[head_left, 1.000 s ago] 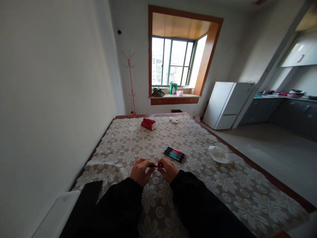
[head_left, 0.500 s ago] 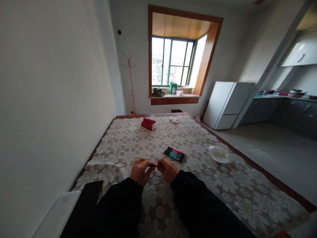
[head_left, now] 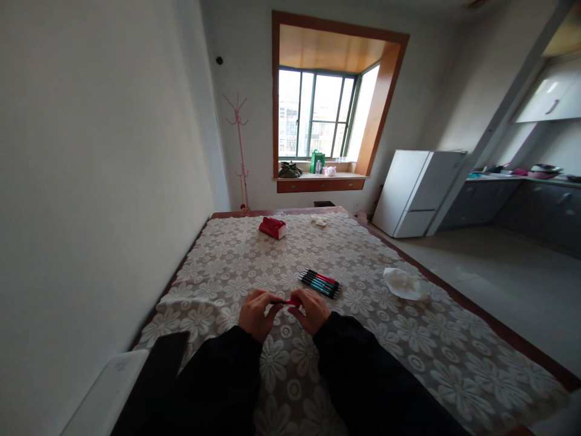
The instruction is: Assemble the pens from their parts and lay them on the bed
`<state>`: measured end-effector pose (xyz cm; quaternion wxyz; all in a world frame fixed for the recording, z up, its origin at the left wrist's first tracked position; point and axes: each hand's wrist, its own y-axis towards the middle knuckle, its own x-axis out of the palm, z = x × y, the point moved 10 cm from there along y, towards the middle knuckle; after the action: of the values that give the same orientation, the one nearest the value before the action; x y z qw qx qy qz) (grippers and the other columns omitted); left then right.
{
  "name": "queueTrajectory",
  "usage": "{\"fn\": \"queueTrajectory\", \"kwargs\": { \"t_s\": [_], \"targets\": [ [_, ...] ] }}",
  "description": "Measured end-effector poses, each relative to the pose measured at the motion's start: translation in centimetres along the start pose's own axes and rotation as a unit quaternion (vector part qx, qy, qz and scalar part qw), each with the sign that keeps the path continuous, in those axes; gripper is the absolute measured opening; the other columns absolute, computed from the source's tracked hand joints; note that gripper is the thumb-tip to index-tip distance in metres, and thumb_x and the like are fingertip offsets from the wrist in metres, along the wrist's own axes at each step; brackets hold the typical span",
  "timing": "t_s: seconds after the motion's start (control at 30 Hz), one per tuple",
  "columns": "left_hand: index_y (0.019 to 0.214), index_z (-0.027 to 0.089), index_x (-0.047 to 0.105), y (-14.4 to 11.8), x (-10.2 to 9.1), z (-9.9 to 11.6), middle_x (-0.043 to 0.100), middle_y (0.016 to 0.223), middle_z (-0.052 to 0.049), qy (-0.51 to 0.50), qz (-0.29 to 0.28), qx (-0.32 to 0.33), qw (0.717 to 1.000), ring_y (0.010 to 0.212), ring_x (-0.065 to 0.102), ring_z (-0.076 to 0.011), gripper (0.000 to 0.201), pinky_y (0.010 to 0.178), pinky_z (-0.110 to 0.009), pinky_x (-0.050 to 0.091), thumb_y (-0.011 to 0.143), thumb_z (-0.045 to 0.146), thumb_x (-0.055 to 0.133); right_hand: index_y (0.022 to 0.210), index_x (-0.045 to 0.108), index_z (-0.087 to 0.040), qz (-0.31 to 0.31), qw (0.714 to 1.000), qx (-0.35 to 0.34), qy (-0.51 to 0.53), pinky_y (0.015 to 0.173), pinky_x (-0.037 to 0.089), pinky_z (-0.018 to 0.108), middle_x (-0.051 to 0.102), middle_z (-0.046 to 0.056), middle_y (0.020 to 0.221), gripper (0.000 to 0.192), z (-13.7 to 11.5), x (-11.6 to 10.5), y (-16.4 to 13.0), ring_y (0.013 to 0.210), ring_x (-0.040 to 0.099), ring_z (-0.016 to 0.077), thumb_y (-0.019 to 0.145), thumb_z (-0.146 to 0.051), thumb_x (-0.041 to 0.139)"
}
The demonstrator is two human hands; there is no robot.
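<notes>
Between my two hands, low over the table's near half, a red and black pen [head_left: 289, 302] lies roughly level. My left hand [head_left: 258, 313] pinches its dark end between thumb and fingers. At the red end, my right hand [head_left: 310, 310] has its fingers closed round the barrel, hiding part of it. Just beyond my right hand, a row of several pens [head_left: 319, 283] rests on the flowered tablecloth [head_left: 276, 357]; red, black and teal barrels show, side by side at a slant.
A crumpled white tissue [head_left: 403, 284] lies to the right, a red packet [head_left: 272, 227] and a small white scrap [head_left: 319, 222] at the far end. A dark flat object [head_left: 158, 363] and a white box-like thing [head_left: 106, 387] are at near left, beside the wall [head_left: 100, 181].
My right hand's fingers have shifted slightly to the right along the pen, so more of its red part shows between my hands. My left hand stays nearly in place.
</notes>
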<state>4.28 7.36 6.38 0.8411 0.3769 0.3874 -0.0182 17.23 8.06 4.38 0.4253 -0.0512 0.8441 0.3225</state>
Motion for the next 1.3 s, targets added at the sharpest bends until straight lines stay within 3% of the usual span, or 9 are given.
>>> {"fn": "queueTrajectory", "kwargs": {
  "t_s": [0.13, 0.5, 0.6, 0.73, 0.9, 1.03, 1.13, 1.3],
  "targets": [
    [0.089, 0.027, 0.068, 0.1, -0.2, 0.1, 0.070, 0.081, -0.001, -0.005, 0.004, 0.000, 1.000, 0.086, 0.061, -0.0199, 0.009, 0.078, -0.035, 0.048, 0.082, 0.027, 0.062, 0.091, 0.059, -0.021, -0.002, 1.000, -0.013, -0.022, 0.072, 0.037, 0.030, 0.063, 0.003, 0.082, 0.013, -0.1, 0.0, 0.0, 0.079, 0.056, 0.0184, 0.093, -0.027, 0.048],
    [0.088, 0.025, 0.067, 0.0, -0.2, 0.0, 0.070, 0.081, -0.002, -0.006, 0.013, 0.002, 1.000, 0.086, 0.061, -0.0193, 0.008, 0.078, -0.034, 0.047, 0.082, 0.026, 0.063, 0.092, 0.058, -0.019, 0.012, 0.999, -0.026, -0.041, 0.075, 0.035, 0.031, 0.063, 0.004, 0.084, 0.015, -0.6, -0.7, 0.1, 0.079, 0.054, 0.0192, 0.088, -0.033, 0.058],
    [0.088, 0.025, 0.067, 0.0, -0.1, 0.2, 0.070, 0.081, -0.001, -0.002, 0.007, 0.009, 1.000, 0.086, 0.061, -0.0195, 0.008, 0.078, -0.034, 0.046, 0.083, 0.028, 0.062, 0.084, 0.059, -0.020, -0.002, 0.998, -0.038, -0.059, 0.076, 0.033, 0.031, 0.063, 0.004, 0.080, 0.015, -0.9, -0.5, 0.1, 0.080, 0.054, 0.0188, 0.093, -0.027, 0.049],
    [0.088, 0.025, 0.067, 0.0, -0.5, -0.1, 0.069, 0.082, -0.002, -0.001, 0.019, -0.009, 1.000, 0.085, 0.061, -0.0191, 0.008, 0.078, -0.034, 0.047, 0.083, 0.029, 0.062, 0.091, 0.058, -0.019, -0.003, 0.997, -0.035, -0.070, 0.076, 0.033, 0.032, 0.064, 0.004, 0.084, 0.013, -0.8, -0.5, 0.1, 0.081, 0.055, 0.0195, 0.090, -0.032, 0.056],
    [0.086, 0.024, 0.067, 0.0, -0.2, 0.2, 0.069, 0.081, -0.002, -0.007, 0.007, 0.002, 1.000, 0.085, 0.061, -0.0195, 0.008, 0.078, -0.034, 0.047, 0.084, 0.027, 0.060, 0.081, 0.058, -0.020, -0.025, 0.996, -0.046, -0.068, 0.075, 0.033, 0.032, 0.064, 0.002, 0.076, 0.016, -1.2, -0.2, 0.1, 0.076, 0.054, 0.0181, 0.093, -0.024, 0.049],
    [0.088, 0.023, 0.066, 0.0, -0.6, -0.4, 0.068, 0.083, -0.002, -0.033, 0.027, -0.027, 0.999, 0.084, 0.061, -0.0182, 0.009, 0.078, -0.033, 0.048, 0.084, 0.028, 0.061, 0.091, 0.058, -0.019, 0.001, 0.998, -0.025, -0.059, 0.075, 0.034, 0.031, 0.063, 0.003, 0.081, 0.010, -0.8, -0.9, 0.2, 0.077, 0.054, 0.0186, 0.089, -0.029, 0.056],
    [0.089, 0.023, 0.066, 0.0, -0.9, -0.7, 0.067, 0.083, -0.003, -0.047, 0.042, -0.037, 0.997, 0.083, 0.061, -0.0180, 0.010, 0.077, -0.033, 0.048, 0.084, 0.028, 0.060, 0.089, 0.058, -0.018, 0.019, 0.998, -0.010, -0.062, 0.072, 0.034, 0.030, 0.062, 0.004, 0.079, 0.009, -0.3, -1.4, 0.2, 0.074, 0.053, 0.0181, 0.088, -0.027, 0.057],
    [0.086, 0.022, 0.067, 0.0, -1.1, -0.5, 0.068, 0.081, -0.004, -0.069, 0.054, -0.025, 0.996, 0.083, 0.061, -0.0189, 0.009, 0.076, -0.033, 0.049, 0.084, 0.027, 0.060, 0.081, 0.059, -0.020, -0.019, 0.997, -0.054, -0.057, 0.071, 0.033, 0.031, 0.061, 0.002, 0.071, 0.013, -0.9, -0.7, 0.1, 0.071, 0.053, 0.0175, 0.090, -0.026, 0.053]
  ]
}}
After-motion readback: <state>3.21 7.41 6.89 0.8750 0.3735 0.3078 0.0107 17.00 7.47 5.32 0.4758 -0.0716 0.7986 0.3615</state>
